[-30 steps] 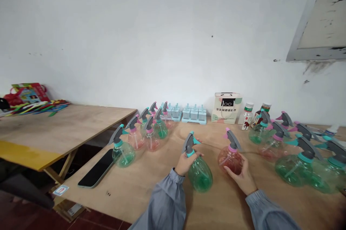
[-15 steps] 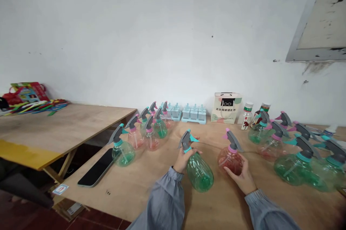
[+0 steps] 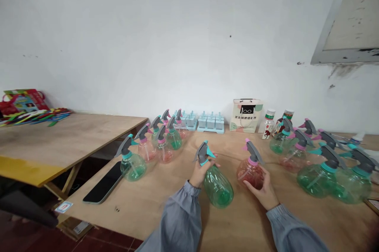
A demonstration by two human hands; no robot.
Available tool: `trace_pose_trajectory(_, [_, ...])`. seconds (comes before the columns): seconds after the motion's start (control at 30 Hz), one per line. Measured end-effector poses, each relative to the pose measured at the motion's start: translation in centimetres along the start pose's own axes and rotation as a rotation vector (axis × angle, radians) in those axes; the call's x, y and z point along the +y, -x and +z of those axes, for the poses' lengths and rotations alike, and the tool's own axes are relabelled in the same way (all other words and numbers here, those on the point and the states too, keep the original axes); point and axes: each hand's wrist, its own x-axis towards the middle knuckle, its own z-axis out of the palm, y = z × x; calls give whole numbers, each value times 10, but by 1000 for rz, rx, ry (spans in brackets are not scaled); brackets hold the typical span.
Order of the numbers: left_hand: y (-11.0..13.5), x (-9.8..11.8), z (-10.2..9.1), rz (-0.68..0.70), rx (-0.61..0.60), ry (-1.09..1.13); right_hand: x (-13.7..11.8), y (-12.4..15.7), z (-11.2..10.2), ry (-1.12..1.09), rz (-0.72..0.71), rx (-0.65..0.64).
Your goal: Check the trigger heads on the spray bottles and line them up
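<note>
A pale wall [image 3: 148, 38] rises behind the wooden worktable [image 3: 142, 212], with a second wooden table [image 3: 89, 129], yellow along its near edge, off to the left. The right cluster of trigger spray bottles [image 3: 314, 181], green and pink, fills that side of the worktable; the left cluster of trigger spray bottles [image 3: 134, 167] is smaller in view. Between them, the left hand [image 3: 201, 172] is curled around the neck of a green spray bottle [image 3: 219, 190], which tilts with its trigger head leaning left; whether its base touches the wood I cannot tell. Just beside it, the right hand [image 3: 264, 189] clasps the round body of a pink spray bottle [image 3: 245, 168], thumb in front. A smartphone [image 3: 102, 186] lies beside the left cluster. Near the wall stand a paper shopping bag [image 3: 244, 125], pale blue ice-pop moulds [image 3: 211, 124] and a white-capped drink bottle [image 3: 267, 126]. A small sticker [image 3: 64, 207] marks the worktable's left corner.
</note>
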Motion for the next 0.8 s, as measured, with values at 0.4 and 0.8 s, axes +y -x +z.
trace_pose_trajectory(0.4, [-1, 2, 3, 19, -8, -3, 4, 0, 0, -19, 21, 0])
trace_pose_trajectory(0.8, [1, 4, 5, 19, -58, -33, 5, 1, 0, -26, 24, -15])
